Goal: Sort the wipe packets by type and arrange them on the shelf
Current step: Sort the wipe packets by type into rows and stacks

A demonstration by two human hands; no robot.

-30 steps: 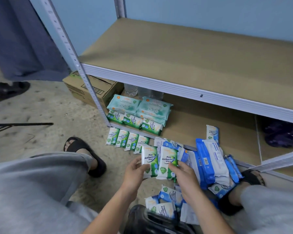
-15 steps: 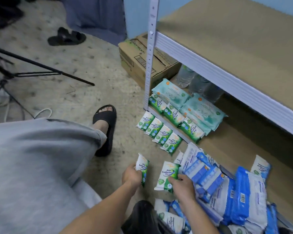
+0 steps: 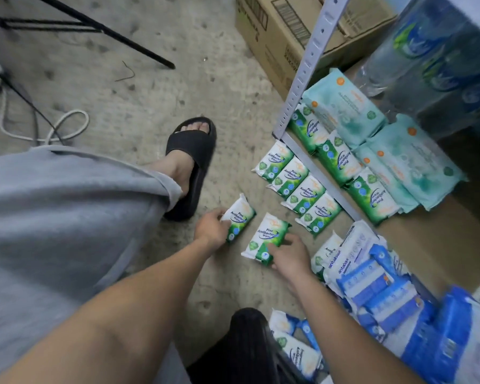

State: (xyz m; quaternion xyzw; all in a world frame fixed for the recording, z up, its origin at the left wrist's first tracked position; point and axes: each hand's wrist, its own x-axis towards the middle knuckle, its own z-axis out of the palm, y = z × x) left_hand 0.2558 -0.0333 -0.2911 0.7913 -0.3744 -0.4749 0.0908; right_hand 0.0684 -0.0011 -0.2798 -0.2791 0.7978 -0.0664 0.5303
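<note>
Two green-and-white pine antibacterial wipe packets lie flat on the concrete floor. My left hand [image 3: 211, 228] grips the left packet [image 3: 240, 216] at its lower edge. My right hand [image 3: 287, 256] holds the right packet [image 3: 265, 236] by its lower right end. Just beyond them a row of several matching green packets [image 3: 297, 187] lines the floor along the shelf's front rail. More green packets [image 3: 337, 159] and larger teal wipe packs [image 3: 410, 164] lie on the bottom shelf board [image 3: 432, 245]. A loose pile of blue-and-white packets [image 3: 372, 286] spreads at the right.
The grey perforated shelf post [image 3: 302, 70] rises beside a cardboard box [image 3: 272, 34]. Wrapped water bottles [image 3: 432, 51] stand at the back of the shelf. My sandalled foot [image 3: 190, 159] is left of the packets. Tripod legs [image 3: 108, 31] and a cable [image 3: 53, 128] cross the floor. A black bag [image 3: 250, 345] sits below.
Both hands have lowered their green packets from mid-air down onto the floor beside the row. The view has swung down and left, closer to the floor.
</note>
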